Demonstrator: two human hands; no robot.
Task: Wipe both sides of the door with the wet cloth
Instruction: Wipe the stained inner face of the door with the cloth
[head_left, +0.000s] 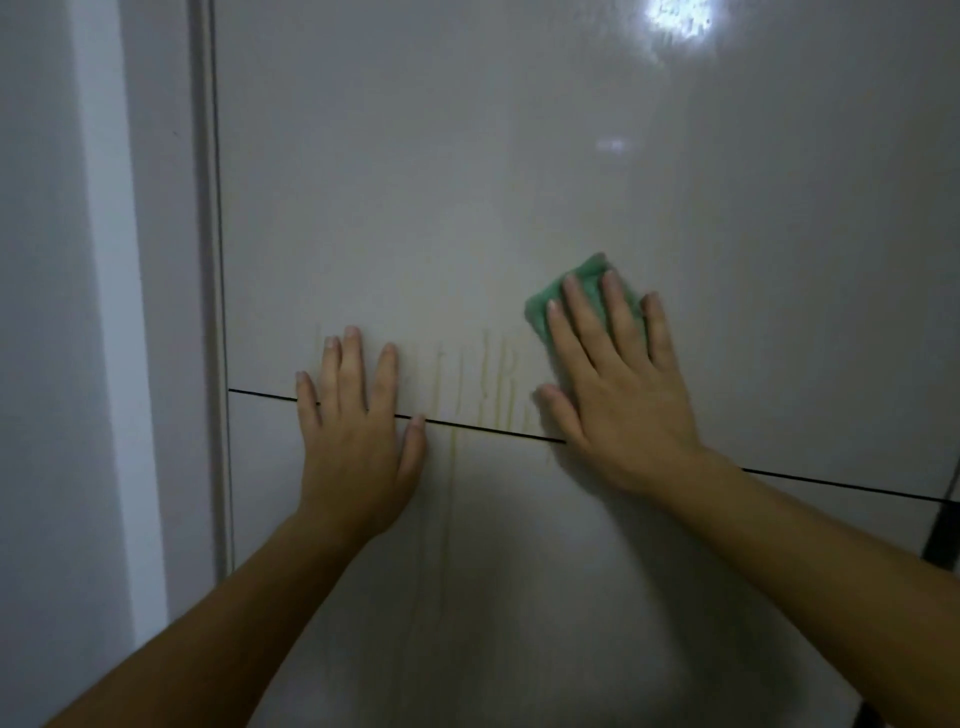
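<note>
Pale wall (47, 312) fills the left side, and next to it runs a grey frame (171, 312) from top to bottom. Then comes the door (441, 182), big, smooth and shiny. It takes up most of the view. A thin black line (260, 395) runs across the door from its left edge to its right edge, sloping down a little.

The left hand (358, 431) lies flat on the door, near the left edge and right over the line. Its fingers are straight and a bit apart, and it holds nothing.

Just right of it, yellow drips (488, 379) run down the door and cross the line.

Next is the green cloth (543, 312), a little above the line, near the middle of the door. The right hand (618, 384) lies flat on top of it. Its fingers are straight and spread, and they press the cloth on the door. Only the top and left parts of the cloth show.

A bright spot of light (675, 21) shines near the top edge. Something dark (940, 535) sits at the right edge, but I cannot tell what it is.
</note>
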